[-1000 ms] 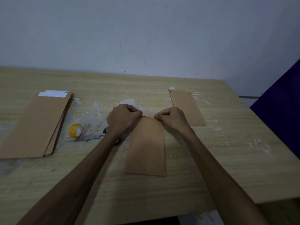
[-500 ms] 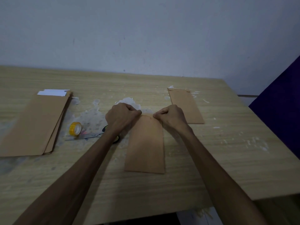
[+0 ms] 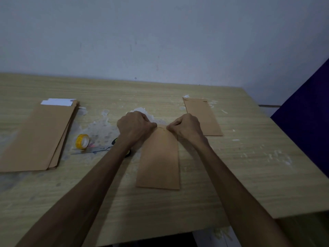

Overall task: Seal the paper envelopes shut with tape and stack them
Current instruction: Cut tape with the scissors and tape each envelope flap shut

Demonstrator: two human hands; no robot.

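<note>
Both fists, left hand [image 3: 134, 126] and right hand [image 3: 187, 126], grip clenched on the envelope [image 3: 159, 161] top edge, fingertips hidden.

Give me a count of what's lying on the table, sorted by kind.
Single brown envelopes: 2, centre envelope and far-right envelope
Envelope stack: 1, sheets uncountable
Tape roll: 1
Scissors: 1
Total: 5

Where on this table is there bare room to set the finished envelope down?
Free: the near strip in front of the centre envelope, and the right side below the far-right envelope. Crowded: between the left stack and the left hand, where the tape roll lies.
</note>
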